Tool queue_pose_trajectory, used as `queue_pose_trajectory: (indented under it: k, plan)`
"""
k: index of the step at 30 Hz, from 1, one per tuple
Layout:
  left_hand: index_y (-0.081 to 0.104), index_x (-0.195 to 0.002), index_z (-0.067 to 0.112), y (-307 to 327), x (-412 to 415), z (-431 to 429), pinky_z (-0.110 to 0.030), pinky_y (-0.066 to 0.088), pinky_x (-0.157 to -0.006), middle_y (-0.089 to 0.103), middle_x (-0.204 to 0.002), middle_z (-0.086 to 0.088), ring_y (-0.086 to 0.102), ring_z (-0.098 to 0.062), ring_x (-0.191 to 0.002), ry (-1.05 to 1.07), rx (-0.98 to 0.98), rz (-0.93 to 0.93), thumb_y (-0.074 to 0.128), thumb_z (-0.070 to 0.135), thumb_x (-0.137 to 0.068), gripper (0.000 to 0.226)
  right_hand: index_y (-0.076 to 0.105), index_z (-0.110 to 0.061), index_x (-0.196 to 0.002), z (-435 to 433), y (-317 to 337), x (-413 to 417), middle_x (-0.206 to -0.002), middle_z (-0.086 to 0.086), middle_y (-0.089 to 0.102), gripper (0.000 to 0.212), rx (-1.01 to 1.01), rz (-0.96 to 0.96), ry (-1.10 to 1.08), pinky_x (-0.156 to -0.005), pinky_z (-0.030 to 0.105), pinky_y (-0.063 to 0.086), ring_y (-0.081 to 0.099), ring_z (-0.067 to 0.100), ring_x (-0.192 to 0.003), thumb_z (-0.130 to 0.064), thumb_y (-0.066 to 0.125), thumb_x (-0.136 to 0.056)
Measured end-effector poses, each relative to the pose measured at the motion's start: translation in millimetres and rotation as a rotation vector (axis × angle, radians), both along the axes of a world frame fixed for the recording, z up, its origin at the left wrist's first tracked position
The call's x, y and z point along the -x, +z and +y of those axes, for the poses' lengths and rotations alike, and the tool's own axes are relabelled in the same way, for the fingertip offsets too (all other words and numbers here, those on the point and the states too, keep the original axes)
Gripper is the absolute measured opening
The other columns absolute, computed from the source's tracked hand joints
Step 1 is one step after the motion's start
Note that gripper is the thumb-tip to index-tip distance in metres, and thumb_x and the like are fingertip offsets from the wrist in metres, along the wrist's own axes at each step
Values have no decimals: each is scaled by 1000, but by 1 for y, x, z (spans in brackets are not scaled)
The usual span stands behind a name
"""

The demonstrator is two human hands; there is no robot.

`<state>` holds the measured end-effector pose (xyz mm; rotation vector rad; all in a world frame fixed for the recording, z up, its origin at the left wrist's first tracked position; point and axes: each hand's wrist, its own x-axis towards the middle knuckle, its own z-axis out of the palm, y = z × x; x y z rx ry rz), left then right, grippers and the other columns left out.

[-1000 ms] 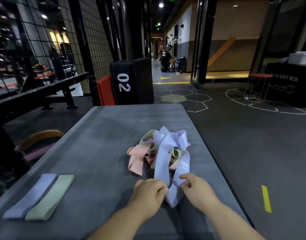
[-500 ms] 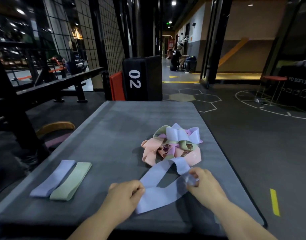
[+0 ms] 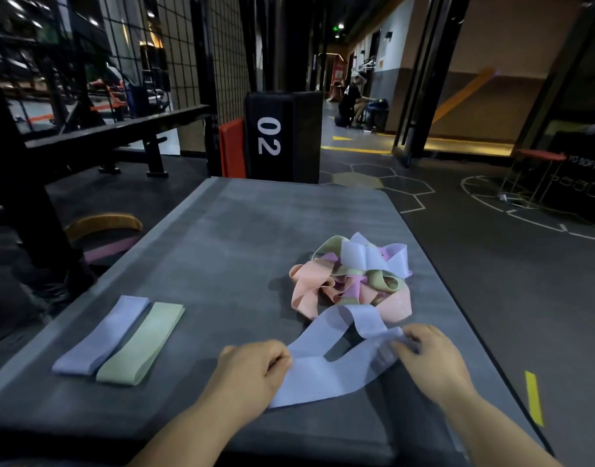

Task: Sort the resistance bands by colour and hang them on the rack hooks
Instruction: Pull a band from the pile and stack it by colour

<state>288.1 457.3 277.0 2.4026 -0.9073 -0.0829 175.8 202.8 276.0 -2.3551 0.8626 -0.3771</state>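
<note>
Both hands grip one lilac band [image 3: 336, 372]: left hand [image 3: 255, 369] pinches one end, right hand [image 3: 430, 358] the other, likely flattening it. Probably joins the folded lilac band [image 3: 102, 335] beside the green band [image 3: 142, 343].

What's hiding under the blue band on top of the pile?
Under the top blue band peek a green band, a pink band and peach bands. How many more lie deeper is covered.

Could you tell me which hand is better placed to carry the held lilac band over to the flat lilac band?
Probably the left hand: it grips the held lilac band on the side nearer the flat lilac band; the right hand is farther away.
</note>
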Motion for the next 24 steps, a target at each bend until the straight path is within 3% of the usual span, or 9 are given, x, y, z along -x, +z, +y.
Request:
queue_pose_trajectory:
  k: [4,8,16,21,24]
  plan:
    - [48,-71,30,5,-11,7,-13,35,-65,56,-65,14,47,-8,-65,99,25,48,47,34,-95,24,61,-25,-86,-3,6,-4,-89,-6,68,8,-337,-213,-85,-79,37,51,63,19,-87,-21,60,-93]
    - [53,-71,33,10,-22,15,-23,42,-67,57,-68,12,52,-9,-71,135,70,129,52,36,-93,22,64,-10,-96,-1,16,-5,-85,7,69,8,-585,-347,-78,-68,31,51,65,22,-75,-10,56,-95]
    - [58,-67,28,8,-27,25,-25,39,-59,52,-55,25,48,-7,-57,206,118,134,59,45,-88,27,64,-7,-91,0,19,-2,-71,7,61,9,-598,-334,-60,-59,29,43,50,20,-57,-7,55,-94]
    - [54,-62,27,9,-23,27,-25,42,-59,53,-49,20,59,-10,-62,232,81,142,60,50,-85,33,65,-6,-85,-4,15,3,-67,8,59,12,-569,-305,-74,-60,30,43,47,19,-56,-6,56,-93]
    - [53,-60,26,10,-23,27,-24,40,-56,56,-49,20,52,-6,-56,240,81,112,61,51,-84,35,64,-8,-84,-9,13,5,-68,7,58,11,-554,-302,-85,-58,29,40,48,19,-56,-8,57,-93]
